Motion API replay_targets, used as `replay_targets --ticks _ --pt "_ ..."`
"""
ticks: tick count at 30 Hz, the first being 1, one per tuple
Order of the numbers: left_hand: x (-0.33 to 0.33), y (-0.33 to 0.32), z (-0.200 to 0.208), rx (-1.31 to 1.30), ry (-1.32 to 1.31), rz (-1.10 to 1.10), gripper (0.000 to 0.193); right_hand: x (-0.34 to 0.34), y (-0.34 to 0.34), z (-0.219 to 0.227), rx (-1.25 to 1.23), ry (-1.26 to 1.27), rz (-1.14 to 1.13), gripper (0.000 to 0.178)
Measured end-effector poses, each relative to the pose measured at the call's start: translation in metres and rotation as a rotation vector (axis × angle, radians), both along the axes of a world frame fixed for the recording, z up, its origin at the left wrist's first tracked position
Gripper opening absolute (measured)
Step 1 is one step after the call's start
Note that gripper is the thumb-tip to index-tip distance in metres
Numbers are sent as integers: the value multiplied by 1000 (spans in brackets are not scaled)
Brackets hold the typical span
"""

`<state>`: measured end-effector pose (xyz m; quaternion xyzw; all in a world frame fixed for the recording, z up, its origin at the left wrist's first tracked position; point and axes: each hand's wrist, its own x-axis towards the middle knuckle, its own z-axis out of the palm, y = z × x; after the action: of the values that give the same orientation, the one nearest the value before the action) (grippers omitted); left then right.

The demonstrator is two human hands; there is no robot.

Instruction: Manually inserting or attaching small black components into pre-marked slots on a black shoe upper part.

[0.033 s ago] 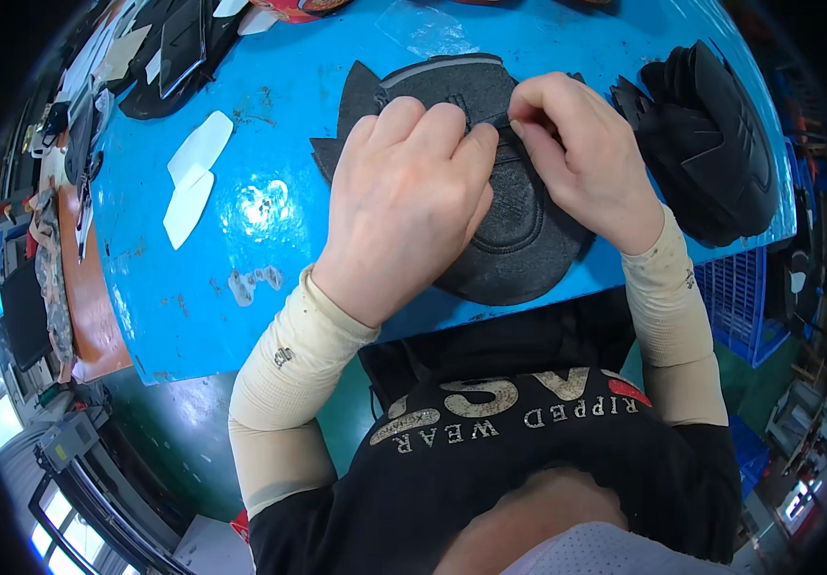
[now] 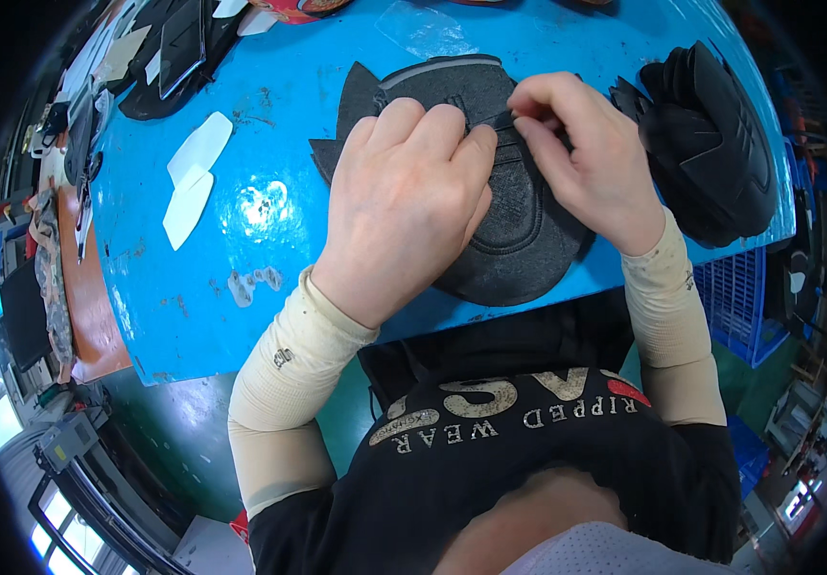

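Observation:
A black moulded fabric panel [image 2: 519, 273] lies on the blue table, with a rounded near end, a raised looped seam and pointed flaps at its far left. My left hand [image 2: 404, 201] rests over the panel's left side, its fingers curled down and closed; the fingertips are mostly hidden behind the knuckles. A thin black strip [image 2: 502, 122] runs across the panel between my two hands. At its right end my right hand [image 2: 591, 153] pinches the strip between thumb and forefinger. Whether the left fingers also grip the strip or only press on the panel is hidden.
Similar black moulded panels [image 2: 720, 144] are stacked at the right edge of the blue table [image 2: 193, 316]. White paper-like pieces [image 2: 198, 172] lie at left, a clear plastic sheet [image 2: 423, 29] at the far side. A blue crate [image 2: 734, 297] stands below the table's right edge.
My right thumb and forefinger have shifted very slightly at the strip. Otherwise nothing has visibly moved.

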<state>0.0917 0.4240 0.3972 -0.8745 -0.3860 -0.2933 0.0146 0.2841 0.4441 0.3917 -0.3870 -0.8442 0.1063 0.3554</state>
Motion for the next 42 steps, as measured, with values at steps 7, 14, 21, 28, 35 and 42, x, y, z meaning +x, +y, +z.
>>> replay_targets --ticks 7,14,21,28,35,42 --pt "2 1 0 -32 54 24 29 1 -3 -6 119 -7 -44 21" --pt "-1 0 14 -55 45 17 29 -6 -1 -6 167 -23 -33 8" --pt "-13 -19 7 -98 -409 0 27 -15 -18 -1 145 149 -137 24" --pt "-13 -21 -8 -691 -1152 -271 28 -42 -39 19 -403 561 4 21" --pt "-15 -17 -6 -771 -1092 -283 28 -51 -35 5 -864 1121 259 16" --pt "-18 -21 -13 -742 -1123 -327 28 -44 -39 4 -1014 1093 300 20"
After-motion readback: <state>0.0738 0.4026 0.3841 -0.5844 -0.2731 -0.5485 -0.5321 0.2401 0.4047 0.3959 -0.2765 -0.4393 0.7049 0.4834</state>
